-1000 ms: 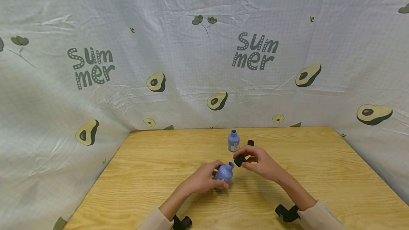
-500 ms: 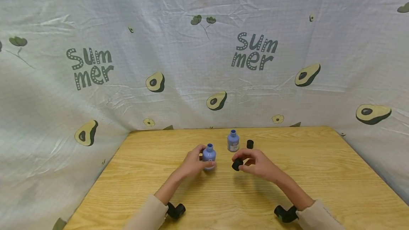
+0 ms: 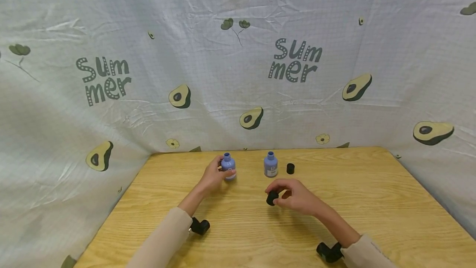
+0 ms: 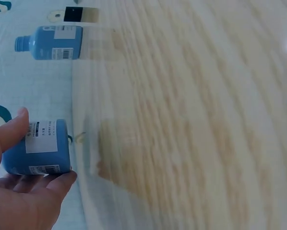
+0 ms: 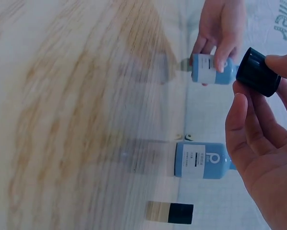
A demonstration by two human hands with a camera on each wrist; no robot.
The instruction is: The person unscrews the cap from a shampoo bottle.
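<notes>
My left hand (image 3: 213,175) grips a small blue uncapped bottle (image 3: 228,164) round its body, fingers behind and thumb in front. The bottle is upright near the back of the table; whether its base touches the wood I cannot tell. In the left wrist view its labelled body (image 4: 42,146) shows between thumb and fingers. Nearer the front, my right hand (image 3: 293,197) pinches a black cap (image 3: 272,198) between thumb and fingers, above the wood. The right wrist view shows that cap (image 5: 258,72) close up. A second open blue bottle (image 3: 270,164) stands upright between the hands, further back.
A second black cap (image 3: 290,168) sits on the wooden table (image 3: 238,235), right of the standing bottle. Behind the table's back edge hangs a pale curtain (image 3: 208,61) printed with avocados. Black wrist mounts (image 3: 200,226) sit under both forearms.
My left hand has carried its bottle leftward and back, from a tilt beside the cap to upright. My right hand has shifted slightly left and nearer, still pinching the cap.
</notes>
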